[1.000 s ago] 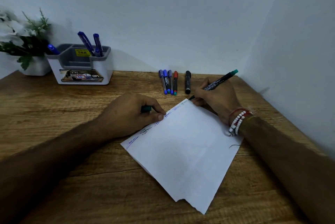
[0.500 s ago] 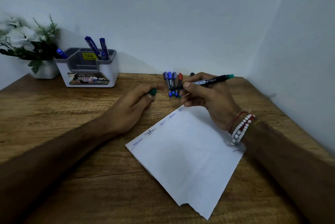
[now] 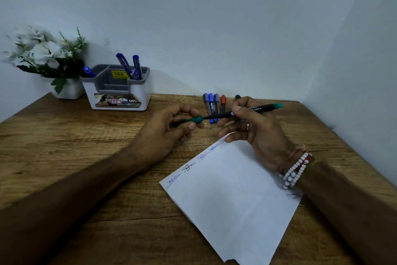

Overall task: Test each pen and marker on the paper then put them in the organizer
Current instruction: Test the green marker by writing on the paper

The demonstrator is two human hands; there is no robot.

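While it hangs above the table [image 3: 64, 135], green marker [image 3: 264, 107]: black barrel with a teal back end, almost level, tip pointing left, near side of the loose markers.
Green cap [image 3: 196, 119]: off the marker, its mouth turned right and right at the marker's tip; whether the tip is inside cannot be told.
Right hand [image 3: 255, 133]: grip closed round the marker's barrel, thumb on top; bead bracelets [image 3: 294, 170] at the wrist.
Left hand [image 3: 169, 131]: grip pinching the green cap between thumb and forefinger, other fingers curled.
Paper [image 3: 232, 196]: white sheet lying askew on the table below the right hand, small blue and black scribbles along its far-left edge.
Loose markers [image 3: 214, 103]: a row lying on the table beyond the hands, blue ones, a red one and a black one, partly hidden by the right hand.
Organizer [image 3: 117, 93]: white and grey, far left on the table by the wall; two blue pens [image 3: 129, 66] stand in its far right compartment, another blue one at its left end.
Flowers [image 3: 43, 54]: white, in a white pot left of the organizer.
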